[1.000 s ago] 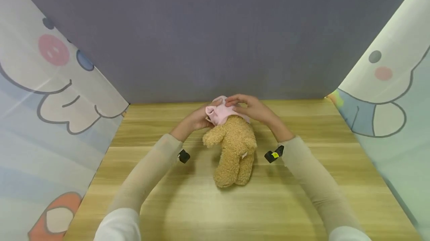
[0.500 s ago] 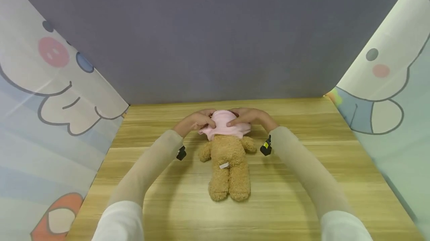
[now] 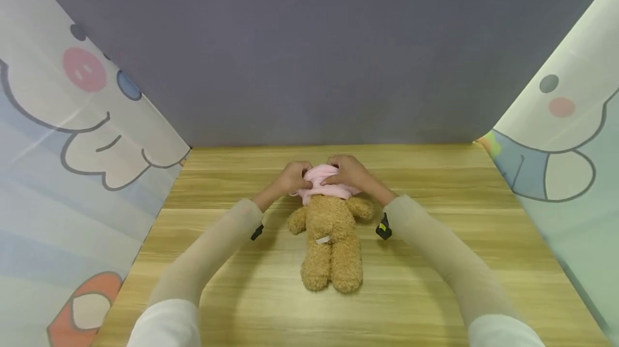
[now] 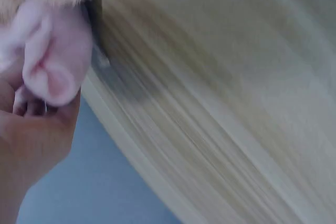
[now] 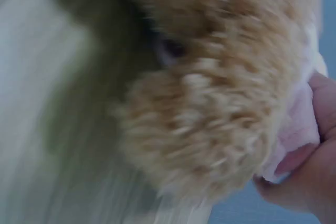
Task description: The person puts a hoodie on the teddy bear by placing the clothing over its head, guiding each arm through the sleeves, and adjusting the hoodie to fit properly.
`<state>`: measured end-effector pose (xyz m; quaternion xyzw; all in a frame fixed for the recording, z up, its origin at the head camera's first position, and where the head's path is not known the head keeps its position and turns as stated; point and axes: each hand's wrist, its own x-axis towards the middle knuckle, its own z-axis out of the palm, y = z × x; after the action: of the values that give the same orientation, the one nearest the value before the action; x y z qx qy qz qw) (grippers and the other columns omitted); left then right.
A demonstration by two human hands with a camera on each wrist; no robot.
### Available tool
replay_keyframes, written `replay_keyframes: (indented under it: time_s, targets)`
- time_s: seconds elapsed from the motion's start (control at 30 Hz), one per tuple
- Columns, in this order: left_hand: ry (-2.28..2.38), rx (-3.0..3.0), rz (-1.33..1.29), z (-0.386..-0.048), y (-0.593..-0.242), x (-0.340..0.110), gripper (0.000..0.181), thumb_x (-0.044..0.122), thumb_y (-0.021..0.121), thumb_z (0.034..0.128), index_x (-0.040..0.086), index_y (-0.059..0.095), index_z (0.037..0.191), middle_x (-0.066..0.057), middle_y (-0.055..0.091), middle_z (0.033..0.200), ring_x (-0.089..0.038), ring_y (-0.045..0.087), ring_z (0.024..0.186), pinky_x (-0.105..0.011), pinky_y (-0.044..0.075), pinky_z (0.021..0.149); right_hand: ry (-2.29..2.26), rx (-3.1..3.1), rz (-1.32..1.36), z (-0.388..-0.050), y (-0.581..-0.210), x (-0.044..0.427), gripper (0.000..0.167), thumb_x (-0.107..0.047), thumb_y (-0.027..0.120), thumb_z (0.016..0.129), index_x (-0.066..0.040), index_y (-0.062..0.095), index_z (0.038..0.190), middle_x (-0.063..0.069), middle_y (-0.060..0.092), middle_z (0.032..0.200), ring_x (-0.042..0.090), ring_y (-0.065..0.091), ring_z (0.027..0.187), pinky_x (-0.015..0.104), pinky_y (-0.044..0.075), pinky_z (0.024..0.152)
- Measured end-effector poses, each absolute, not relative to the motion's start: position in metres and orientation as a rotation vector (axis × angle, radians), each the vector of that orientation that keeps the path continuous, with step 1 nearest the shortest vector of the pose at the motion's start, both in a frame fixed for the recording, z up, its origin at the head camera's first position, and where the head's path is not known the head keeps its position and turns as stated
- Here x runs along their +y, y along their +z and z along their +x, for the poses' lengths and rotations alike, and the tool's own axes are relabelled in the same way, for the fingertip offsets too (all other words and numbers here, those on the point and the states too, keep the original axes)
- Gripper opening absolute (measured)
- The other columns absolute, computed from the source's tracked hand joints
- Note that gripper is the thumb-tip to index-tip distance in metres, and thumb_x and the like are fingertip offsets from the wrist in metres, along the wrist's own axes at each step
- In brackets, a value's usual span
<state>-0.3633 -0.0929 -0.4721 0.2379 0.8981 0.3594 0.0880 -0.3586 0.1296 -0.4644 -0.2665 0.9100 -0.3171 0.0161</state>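
Observation:
A tan teddy bear [image 3: 329, 223] lies on the wooden table with its back up and its legs toward me. Pink cloth [image 3: 319, 178], which looks like a small garment, covers its head and gathers in folds at the neck. On the left side my left hand [image 3: 292, 176] pinches the cloth between thumb and fingers; the right hand [image 3: 349, 172] does the same on the other side. The left wrist view shows a folded pink sleeve-like end [image 4: 58, 59] at the fingers. In the blurred right wrist view, the bear's arm [image 5: 199, 135] hangs beside the gripped cloth.
The wooden table [image 3: 435, 255] extends around the bear on all sides. A grey panel [image 3: 309, 57] rises behind the table's far edge. Cartoon-printed sheets hang at the left [image 3: 38, 186] and right [image 3: 580, 186].
The bear has turned from slanted to straight and moved toward me. Both hands have shifted from resting over the covered head to pinching the cloth's sides, which is now more bunched.

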Motion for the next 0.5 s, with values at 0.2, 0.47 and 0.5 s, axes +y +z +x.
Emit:
replay_keyframes:
  time_s: [0.2, 0.47, 0.5]
  targets:
    - [0.899, 2.966, 0.82, -0.344, -0.479, -0.076, 0.017, 0.003, 0.077, 0.0861, 0.005, 0.065, 0.099, -0.005, 0.068, 0.081, -0.014, 0.055, 0.063, -0.026, 0.046, 0.057, -0.445, 3.369, -1.262, -0.337, -0.477, 0.136, 0.025, -0.033, 0.083, 0.083, -0.015, 0.066, 0.086, 0.001, 0.069, 0.088, 0.025, 0.06, 0.083, 0.045, 0.047, 0.081]
    - [1.098, 2.736, 0.8, -0.34, -0.473, -0.081, 0.03, 0.001, 0.064, 0.0927, 0.004, 0.059, 0.122, -0.011, 0.061, 0.098, -0.021, 0.058, 0.07, -0.031, 0.049, 0.059, -0.766, 3.007, -1.145, -0.327, -0.477, 0.163, 0.032, -0.023, 0.066, 0.098, -0.003, 0.064, 0.123, 0.014, 0.069, 0.114, 0.033, 0.063, 0.104, 0.051, 0.048, 0.096]
    - [1.136, 2.707, 0.794, -0.339, -0.471, -0.085, 0.035, 0.001, 0.064, 0.0926, 0.003, 0.056, 0.126, -0.013, 0.058, 0.105, -0.023, 0.059, 0.077, -0.032, 0.051, 0.064, -0.822, 2.918, -1.105, -0.325, -0.473, 0.167, 0.04, -0.025, 0.065, 0.098, -0.001, 0.061, 0.13, 0.016, 0.068, 0.116, 0.033, 0.063, 0.103, 0.053, 0.048, 0.096]
